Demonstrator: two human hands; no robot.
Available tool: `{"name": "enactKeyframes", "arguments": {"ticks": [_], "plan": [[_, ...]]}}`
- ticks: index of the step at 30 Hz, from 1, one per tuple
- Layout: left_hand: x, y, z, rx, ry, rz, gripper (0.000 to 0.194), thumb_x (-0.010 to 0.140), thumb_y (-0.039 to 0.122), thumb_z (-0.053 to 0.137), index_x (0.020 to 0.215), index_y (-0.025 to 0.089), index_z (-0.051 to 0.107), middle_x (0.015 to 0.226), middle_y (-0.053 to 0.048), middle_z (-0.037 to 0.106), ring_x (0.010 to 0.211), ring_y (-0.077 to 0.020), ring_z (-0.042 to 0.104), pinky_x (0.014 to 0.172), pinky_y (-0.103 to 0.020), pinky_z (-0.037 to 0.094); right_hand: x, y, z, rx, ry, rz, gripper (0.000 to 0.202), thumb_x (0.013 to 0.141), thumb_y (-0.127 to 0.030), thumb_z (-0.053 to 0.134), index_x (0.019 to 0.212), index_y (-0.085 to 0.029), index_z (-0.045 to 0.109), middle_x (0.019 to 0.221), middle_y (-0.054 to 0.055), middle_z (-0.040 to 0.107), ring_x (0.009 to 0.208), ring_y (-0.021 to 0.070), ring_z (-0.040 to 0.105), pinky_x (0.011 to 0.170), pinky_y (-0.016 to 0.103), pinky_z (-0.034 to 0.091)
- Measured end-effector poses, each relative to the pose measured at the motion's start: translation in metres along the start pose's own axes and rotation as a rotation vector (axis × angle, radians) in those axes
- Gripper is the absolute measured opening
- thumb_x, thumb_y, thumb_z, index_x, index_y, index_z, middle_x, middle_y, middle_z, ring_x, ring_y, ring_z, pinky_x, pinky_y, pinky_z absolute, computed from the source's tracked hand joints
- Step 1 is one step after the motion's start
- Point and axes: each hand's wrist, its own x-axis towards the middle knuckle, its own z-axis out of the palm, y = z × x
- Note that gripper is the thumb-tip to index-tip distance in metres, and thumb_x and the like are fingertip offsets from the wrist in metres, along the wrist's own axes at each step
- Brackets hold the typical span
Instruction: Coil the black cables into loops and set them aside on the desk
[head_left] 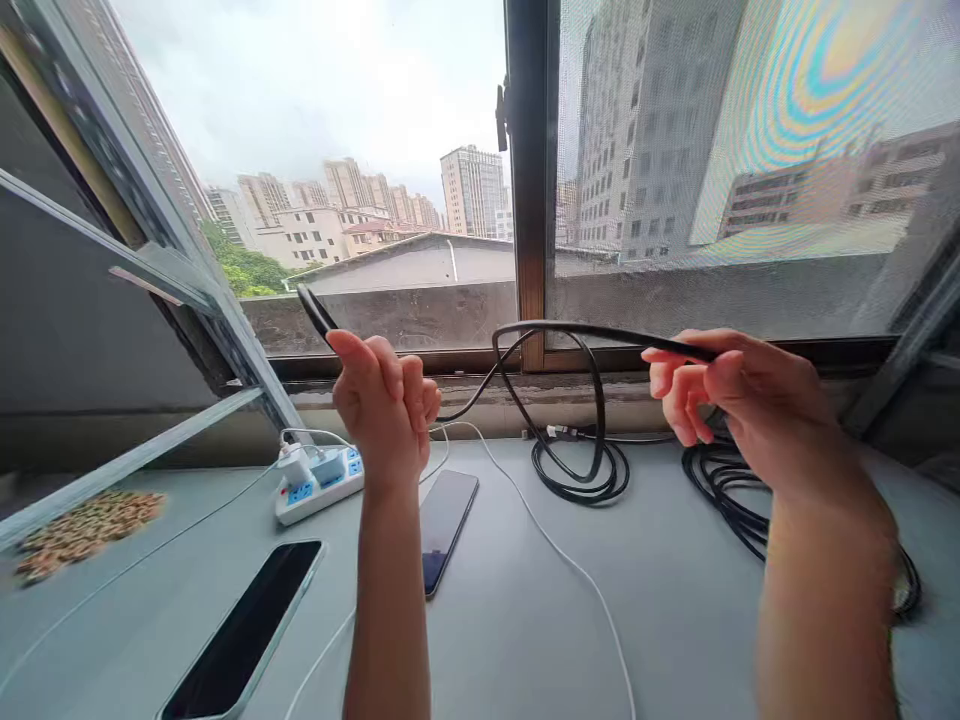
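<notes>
A long black cable (600, 400) runs in loose loops between my two hands above the grey table. My left hand (384, 400) is closed around one stretch of it, and a short bend of cable sticks up past the thumb. Over on the right, my right hand (739, 395) pinches another stretch between thumb and fingers. From between the hands the cable hangs down to a small coil lying on the table near the window sill. A second black cable coil (724, 490) lies under and behind my right forearm, which hides part of it.
A white power strip (322, 485) with plugs stands at the back left. Two phones lie on the table, one dark-screened (247, 630) in front and another (448, 520) beside my left forearm. Thin white cords (555, 545) cross the table. A patterned mat (86, 530) lies far left.
</notes>
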Motion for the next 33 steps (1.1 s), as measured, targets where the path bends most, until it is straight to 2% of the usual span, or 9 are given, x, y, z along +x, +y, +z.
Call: {"name": "enactKeyframes", "arguments": {"ticks": [4,8,10,16,20,24,26,29,33], "plan": [[0.003,-0.004,0.004,0.008,0.085,0.016,0.063,0.076,0.068,0.061,0.047,0.02,0.032,0.032,0.008,0.025,0.023,-0.0047,0.016,0.028,-0.024,0.008,0.0,-0.006,0.006,-0.025,-0.119,0.056,0.025,0.097,-0.034,0.042,0.11,-0.034,0.064,0.082,-0.001,0.06,0.053,0.0053,0.052,0.044,0.02,0.038],[0.002,-0.009,0.01,0.025,0.235,0.143,0.06,0.084,0.061,0.057,0.05,0.02,0.03,0.034,0.009,0.024,0.025,-0.0052,0.017,0.028,-0.024,0.01,-0.003,-0.011,0.002,-0.004,-0.268,0.109,0.024,0.097,-0.034,0.042,0.106,-0.033,0.065,0.077,-0.001,0.06,0.054,0.007,0.054,0.044,0.022,0.04],[0.001,-0.01,0.013,0.033,0.295,0.199,0.058,0.087,0.059,0.055,0.051,0.02,0.03,0.034,0.009,0.023,0.025,-0.006,0.017,0.029,-0.025,0.01,-0.005,-0.014,-0.002,0.004,-0.286,0.076,0.025,0.097,-0.036,0.042,0.108,-0.035,0.064,0.074,-0.001,0.059,0.053,0.0079,0.054,0.043,0.022,0.04],[0.0,-0.014,0.014,0.091,0.374,0.349,0.059,0.089,0.062,0.047,0.052,0.02,0.028,0.04,0.008,0.022,0.028,-0.0063,0.02,0.03,-0.025,0.012,-0.008,-0.016,-0.019,0.075,-0.041,-0.026,0.025,0.094,-0.038,0.046,0.097,-0.031,0.071,0.065,0.001,0.056,0.048,0.0098,0.048,0.033,0.021,0.037],[-0.001,-0.014,0.015,0.08,0.342,0.354,0.061,0.086,0.065,0.049,0.052,0.02,0.027,0.038,0.008,0.02,0.027,-0.0063,0.019,0.03,-0.025,0.011,-0.009,-0.01,-0.028,0.114,0.119,-0.011,0.02,0.09,-0.036,0.054,0.094,-0.033,0.073,0.068,0.002,0.059,0.048,0.0109,0.047,0.031,0.022,0.033],[-0.005,-0.009,0.018,0.057,0.249,0.283,0.063,0.081,0.069,0.052,0.052,0.019,0.027,0.036,0.008,0.021,0.026,-0.0055,0.019,0.03,-0.025,0.01,-0.004,-0.001,-0.027,0.05,0.269,-0.012,0.014,0.086,-0.038,0.061,0.09,-0.034,0.074,0.081,0.002,0.063,0.06,0.0112,0.055,0.04,0.023,0.039],[-0.009,-0.005,0.02,0.053,0.204,0.279,0.063,0.082,0.068,0.051,0.052,0.019,0.027,0.037,0.008,0.021,0.026,-0.0051,0.02,0.03,-0.025,0.009,0.001,0.005,-0.023,-0.007,0.329,0.014,0.015,0.084,-0.041,0.063,0.087,-0.033,0.074,0.089,0.002,0.065,0.074,0.0123,0.061,0.051,0.023,0.047],[-0.016,0.002,0.026,0.091,0.168,0.317,0.063,0.084,0.067,0.048,0.052,0.017,0.026,0.04,0.007,0.02,0.026,-0.004,0.023,0.03,-0.024,0.011,0.007,0.015,-0.019,-0.056,0.417,0.134,0.021,0.084,-0.047,0.061,0.088,-0.029,0.073,0.093,0.001,0.068,0.088,0.0127,0.063,0.07,0.025,0.053],[-0.025,0.011,0.032,0.126,0.151,0.323,0.064,0.085,0.066,0.047,0.052,0.017,0.025,0.043,0.005,0.018,0.027,-0.004,0.028,0.031,-0.025,0.014,0.014,0.023,-0.017,0.032,0.604,0.236,0.016,0.083,-0.039,0.064,0.079,-0.023,0.066,0.095,0.001,0.07,0.091,0.0146,0.065,0.073,0.028,0.055]]}}
